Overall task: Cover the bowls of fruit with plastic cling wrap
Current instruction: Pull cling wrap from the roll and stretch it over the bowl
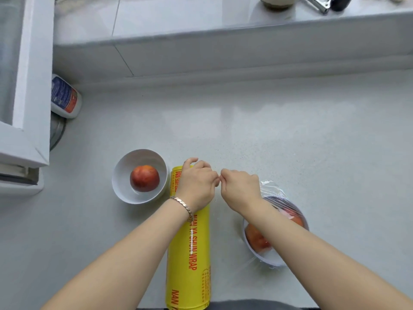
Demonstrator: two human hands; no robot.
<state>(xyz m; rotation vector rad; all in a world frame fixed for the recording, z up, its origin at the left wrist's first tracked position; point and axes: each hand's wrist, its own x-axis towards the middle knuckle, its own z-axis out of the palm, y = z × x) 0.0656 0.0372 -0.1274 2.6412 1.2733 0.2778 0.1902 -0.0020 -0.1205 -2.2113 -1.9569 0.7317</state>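
Right now both hands meet over the far end of the yellow cling wrap roll [190,245], which lies lengthwise on the pale worktop [312,153], running away from the person. The left hand [196,186] sits on top of the roll with its fingers curled over the far end, a bracelet [182,204] on the wrist. The right hand [240,189] is just beside it, knuckles nearly touching. Its fingers are drawn together in a pinch, seemingly on the edge of the loose film [215,203], which shows only as a faint sheen beside the roll.

Left of the roll, close to it, stands an uncovered white bowl [125,184] with one red-orange fruit [144,178] in it. To the right, partly hidden under the right forearm, is the second bowl [271,260]. Clear wrap is stretched over it and puckered at the far rim, with reddish fruit visible through it.

Off in the left corner a white bottle [64,97] with a blue and red label stands by the wall. A raised ledge [201,39] runs along the back.
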